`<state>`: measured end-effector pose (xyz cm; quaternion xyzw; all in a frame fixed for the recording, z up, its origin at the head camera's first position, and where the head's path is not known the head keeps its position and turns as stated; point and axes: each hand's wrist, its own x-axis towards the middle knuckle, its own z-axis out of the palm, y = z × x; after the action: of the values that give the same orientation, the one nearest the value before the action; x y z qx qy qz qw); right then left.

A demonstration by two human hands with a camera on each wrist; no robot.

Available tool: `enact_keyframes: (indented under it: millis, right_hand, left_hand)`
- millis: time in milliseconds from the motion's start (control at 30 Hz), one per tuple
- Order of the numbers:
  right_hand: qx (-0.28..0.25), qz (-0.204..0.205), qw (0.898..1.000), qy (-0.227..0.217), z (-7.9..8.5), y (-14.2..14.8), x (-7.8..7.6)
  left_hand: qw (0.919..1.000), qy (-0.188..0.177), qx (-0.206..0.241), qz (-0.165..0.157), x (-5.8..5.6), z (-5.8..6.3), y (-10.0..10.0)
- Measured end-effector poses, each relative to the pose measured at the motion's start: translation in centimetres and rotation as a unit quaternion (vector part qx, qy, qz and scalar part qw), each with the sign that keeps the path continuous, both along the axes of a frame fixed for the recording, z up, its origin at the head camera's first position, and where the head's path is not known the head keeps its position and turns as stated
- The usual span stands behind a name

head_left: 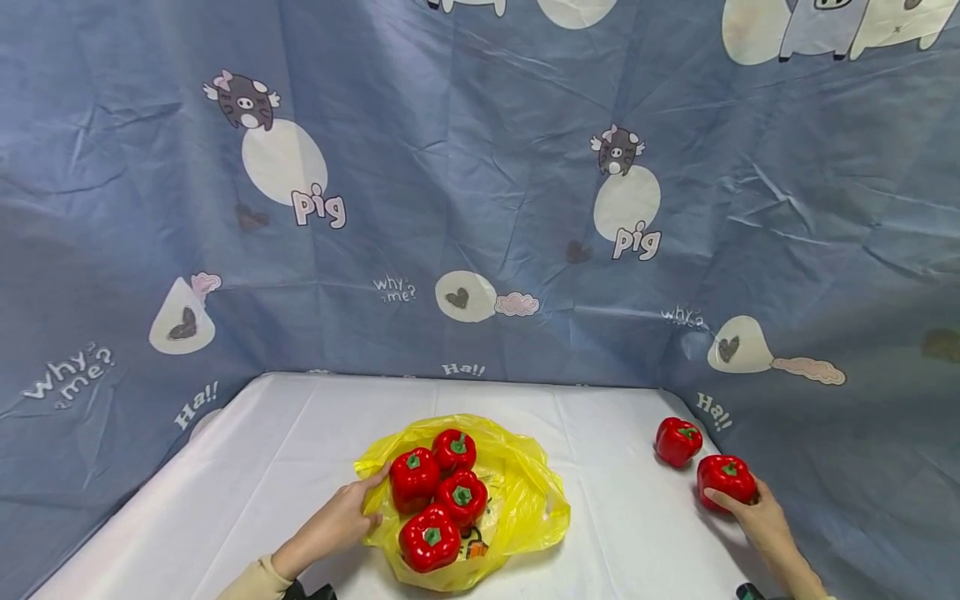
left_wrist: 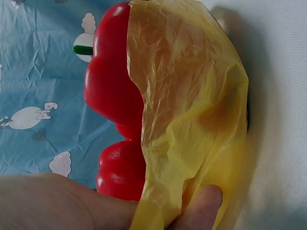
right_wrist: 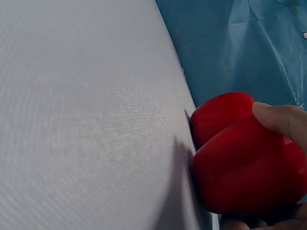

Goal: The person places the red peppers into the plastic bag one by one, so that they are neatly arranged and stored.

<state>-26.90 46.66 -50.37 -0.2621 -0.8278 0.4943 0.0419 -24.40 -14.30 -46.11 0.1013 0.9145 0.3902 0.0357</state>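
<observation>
My left hand point(head_left: 341, 518) pinches the left edge of an open yellow plastic bag point(head_left: 536, 512), whose thin film runs between thumb and fingers in the left wrist view. Several red bell peppers point(head_left: 414, 481) with green stems sit together in the bag's left half. Far to the right, my right hand point(head_left: 765, 521) grips another red bell pepper point(head_left: 726, 483), thumb on its near side and fingers round the other. Just behind that one, a second loose red bell pepper point(head_left: 678, 442) lies on the table. In the right wrist view the gripped pepper point(right_wrist: 252, 167) partly overlaps it.
The table has a white cloth point(head_left: 300, 433) over it. Blue fabric printed with cartoon pigs point(head_left: 480, 192) hangs along the back and both sides. Its right side point(head_left: 862, 467) comes close to the right hand and the loose peppers.
</observation>
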Motion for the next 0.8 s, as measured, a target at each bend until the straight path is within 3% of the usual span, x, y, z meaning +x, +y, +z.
enact_keyframes:
  millis: [333,800]
  right_hand:
    - [0.005,-0.009,1.000,0.000,0.02,-0.27,0.09]
    - [0.001,0.018,1.000,-0.005,0.66,-0.81,0.30]
  left_hand:
    - [0.9998,0.003,-0.017,0.002,-0.01,0.04,-0.04]
    - [0.9998,0.006,-0.016,0.006,0.11,-0.10,-0.13]
